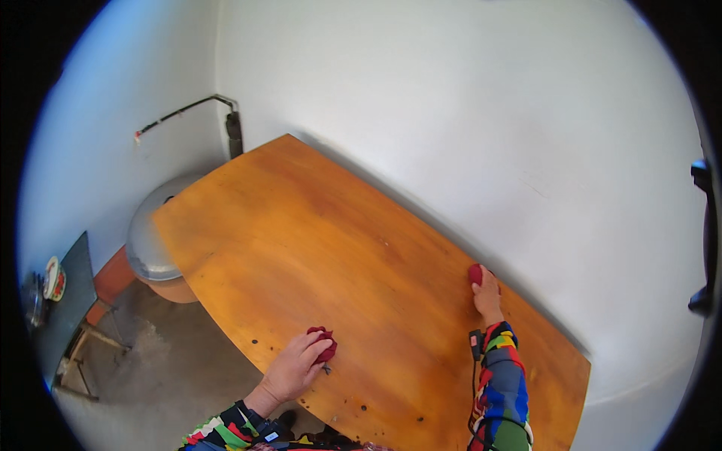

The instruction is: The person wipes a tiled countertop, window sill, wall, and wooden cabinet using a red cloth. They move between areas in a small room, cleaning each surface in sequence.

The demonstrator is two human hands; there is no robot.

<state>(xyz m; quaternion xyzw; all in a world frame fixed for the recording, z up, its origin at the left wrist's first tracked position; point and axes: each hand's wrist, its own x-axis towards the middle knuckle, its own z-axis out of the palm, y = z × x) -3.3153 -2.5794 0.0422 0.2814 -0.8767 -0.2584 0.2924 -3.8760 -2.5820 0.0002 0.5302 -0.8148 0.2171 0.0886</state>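
Observation:
My left hand [292, 365] is closed around a crumpled dark red cloth [325, 348] near the front edge of the wooden table [338, 242]. By its fingertips, a small dark bit lies on the tabletop. Farther right, at the wall-side edge, my right hand [487, 297] grips a dark red item [476, 274], perhaps another cloth; the fingers hide much of it. Several small dark spots or bits mark the front part of the table. A small black device [475, 345] with a cable is beside my right wrist.
White walls stand behind the table. A large vat with a rounded, shiny cover [152, 248] is partly under its left end. At the far left, a dark side table [76, 282] bears a patterned enamel bowl [54, 280] and metal ware. A black pipe runs along the corner.

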